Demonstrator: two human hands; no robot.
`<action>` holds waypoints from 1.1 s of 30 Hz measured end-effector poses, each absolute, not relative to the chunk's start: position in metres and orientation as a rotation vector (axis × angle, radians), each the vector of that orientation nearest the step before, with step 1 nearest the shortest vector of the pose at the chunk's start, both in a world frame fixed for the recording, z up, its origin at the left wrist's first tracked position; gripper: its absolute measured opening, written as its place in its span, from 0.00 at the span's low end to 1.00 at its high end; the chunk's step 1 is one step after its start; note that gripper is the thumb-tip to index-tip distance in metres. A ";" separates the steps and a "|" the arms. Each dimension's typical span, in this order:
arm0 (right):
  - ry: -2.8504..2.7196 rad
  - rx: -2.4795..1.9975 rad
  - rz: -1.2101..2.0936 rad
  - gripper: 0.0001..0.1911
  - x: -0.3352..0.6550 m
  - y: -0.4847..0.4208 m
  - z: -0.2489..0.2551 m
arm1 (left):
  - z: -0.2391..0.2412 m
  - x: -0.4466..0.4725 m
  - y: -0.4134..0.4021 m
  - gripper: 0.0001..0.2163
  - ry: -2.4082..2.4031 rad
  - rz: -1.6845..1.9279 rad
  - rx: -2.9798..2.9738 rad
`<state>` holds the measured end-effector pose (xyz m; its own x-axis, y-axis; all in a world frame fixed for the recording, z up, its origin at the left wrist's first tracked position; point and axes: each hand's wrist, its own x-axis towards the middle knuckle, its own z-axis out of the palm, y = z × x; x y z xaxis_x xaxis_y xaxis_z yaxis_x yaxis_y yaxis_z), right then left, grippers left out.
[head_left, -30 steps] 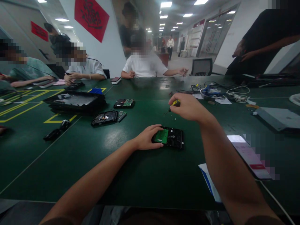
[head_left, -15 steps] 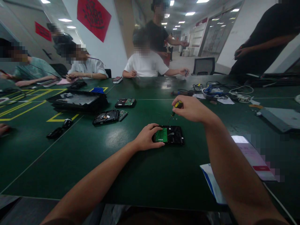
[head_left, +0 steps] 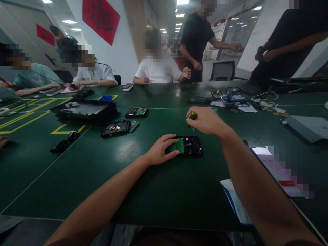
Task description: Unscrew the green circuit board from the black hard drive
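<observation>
- Green tabletop (head_left: 143,191), smooth with a soft patch of glare, filled most of the view, and yellow tape (head_left: 5,132) drew straight lines at its left.
- Next came a shallow black tray (head_left: 109,112), hard-edged, with pale, crumpled-looking stuff inside.
- Just right of it lay a flat black case (head_left: 115,129) with rounded corners, a small circuit board (head_left: 134,126) beside it.
- Near the middle, the left hand (head_left: 161,148) was clamped on the left end of a hard drive (head_left: 193,147), thumb along the near edge, fingers over the far one.
- That drive, a dark, boxy slab, lay flat before the person; a thin, matte green board (head_left: 179,146) covered its left part.
- Above its far edge, the right hand (head_left: 202,119) was closed around a screwdriver (head_left: 192,116) with a rounded yellow-and-black handle and a thin shaft.
- A second earlier the tip had hung beyond the drive; now it had come to the far edge, perhaps touching, though the shaft was too faint to be sure. It looked lined up for work there.
- Farther right sat tangled cables (head_left: 234,99), a glossy phone (head_left: 274,167) and a squarish gray metal box (head_left: 307,126).
</observation>
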<state>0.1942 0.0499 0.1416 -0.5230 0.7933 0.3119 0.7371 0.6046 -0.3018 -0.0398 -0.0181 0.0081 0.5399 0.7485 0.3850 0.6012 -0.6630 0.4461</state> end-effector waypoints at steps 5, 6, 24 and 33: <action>-2.447 -1.197 0.173 0.08 0.194 0.052 0.139 | 0.008 -0.039 -0.017 0.22 1.078 0.798 2.562; -2.452 -1.187 0.170 0.08 0.194 0.053 0.138 | 0.008 -0.038 -0.017 0.21 1.079 0.794 2.563; -2.482 -1.156 0.193 0.09 0.192 0.054 0.137 | 0.007 -0.038 -0.017 0.21 1.095 0.780 2.552; -2.411 -1.175 0.253 0.11 0.190 0.057 0.130 | 0.008 -0.038 -0.017 0.21 1.073 0.798 2.552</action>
<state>0.1895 0.0566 0.1295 -0.5395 0.7831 0.3095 0.7017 0.6213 -0.3488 -0.0382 -0.0173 0.0080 0.5766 0.7199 0.3863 0.5773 -0.6936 0.4309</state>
